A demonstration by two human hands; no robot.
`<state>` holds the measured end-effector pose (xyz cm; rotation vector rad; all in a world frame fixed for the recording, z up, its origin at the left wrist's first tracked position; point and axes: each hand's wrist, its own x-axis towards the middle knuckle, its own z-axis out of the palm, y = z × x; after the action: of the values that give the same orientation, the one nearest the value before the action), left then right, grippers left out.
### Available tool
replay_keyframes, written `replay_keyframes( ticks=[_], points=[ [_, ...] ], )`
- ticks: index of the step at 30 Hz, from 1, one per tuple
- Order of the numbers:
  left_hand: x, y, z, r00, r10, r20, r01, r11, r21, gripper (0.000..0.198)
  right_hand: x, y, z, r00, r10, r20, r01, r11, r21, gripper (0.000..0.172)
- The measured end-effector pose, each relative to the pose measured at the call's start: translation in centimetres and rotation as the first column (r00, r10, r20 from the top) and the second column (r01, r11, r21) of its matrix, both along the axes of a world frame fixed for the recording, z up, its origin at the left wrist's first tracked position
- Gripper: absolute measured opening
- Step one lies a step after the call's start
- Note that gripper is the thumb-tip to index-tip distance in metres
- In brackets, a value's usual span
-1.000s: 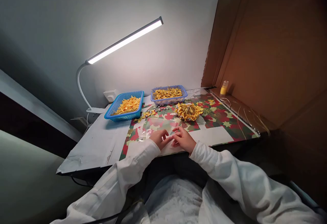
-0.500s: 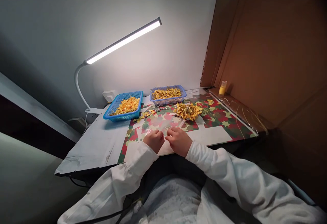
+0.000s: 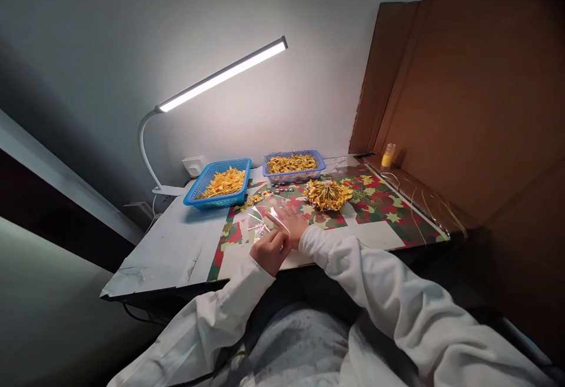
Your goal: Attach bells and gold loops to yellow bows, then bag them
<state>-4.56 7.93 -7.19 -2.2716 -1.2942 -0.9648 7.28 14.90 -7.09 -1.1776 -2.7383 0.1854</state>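
A clear, shiny plastic bag (image 3: 257,226) lies flat on the table in front of me. My left hand (image 3: 270,252) is closed at its near edge, pinching the plastic by the right wrist. Stretched out flat over the same spot is my right hand (image 3: 290,224), fingers pointing forward and left. Glossy streaks cross those fingers, so they look to be under the film or inside the bag. Just beyond, to the right, sits a bundle of gold ribbon bows (image 3: 328,195). Several loose gold bows (image 3: 253,200) and small silver beads (image 3: 282,189) lie behind the bag.
At the back stand a blue basket (image 3: 216,200) of yellow-gold bows and a purple basket (image 3: 293,175) of gold pieces. A lit desk lamp (image 3: 223,75) leans over from the left. Cardboard (image 3: 450,93) walls the right side, beside a small yellow-filled bottle (image 3: 388,156).
My right hand has gone from a pinch to stretched fingers, moving forward and left over the bag. My left hand stays closed near the edge. The view has shifted slightly.
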Motion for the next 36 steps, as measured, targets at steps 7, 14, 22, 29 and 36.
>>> replay_keyframes(
  ticks=[7, 14, 22, 29, 36],
  points=[
    [-0.7, 0.5, -0.1, 0.996, -0.049, 0.08, 0.042, 0.995, 0.086, 0.019, -0.9, 0.3, -1.1, 0.994, 0.038, 0.103, -0.031, 0.997, -0.072, 0.071],
    [-0.7, 0.5, -0.6, 0.987, -0.076, 0.14, 0.07, 0.997, 0.044, 0.018, -0.9, 0.6, -1.3, 0.992, 0.074, 0.103, -0.065, 0.994, -0.09, 0.076],
    [-3.9, 1.9, 2.9, 0.965, -0.244, 0.091, 0.255, 0.957, -0.138, 0.02, -1.0, 0.2, -1.0, 0.992, 0.123, 0.019, -0.121, 0.988, -0.094, 0.08],
    [-8.5, 7.7, 2.0, 0.927, -0.374, 0.019, 0.35, 0.845, -0.404, 0.046, -0.9, 1.0, -0.7, 0.982, 0.184, -0.052, -0.189, 0.974, -0.127, 0.087],
    [-7.2, 10.1, -0.5, 0.859, -0.491, 0.146, 0.502, 0.75, -0.431, 0.038, -0.3, 0.9, 0.0, 0.945, 0.307, -0.11, -0.313, 0.949, -0.036, 0.065]
  ],
)
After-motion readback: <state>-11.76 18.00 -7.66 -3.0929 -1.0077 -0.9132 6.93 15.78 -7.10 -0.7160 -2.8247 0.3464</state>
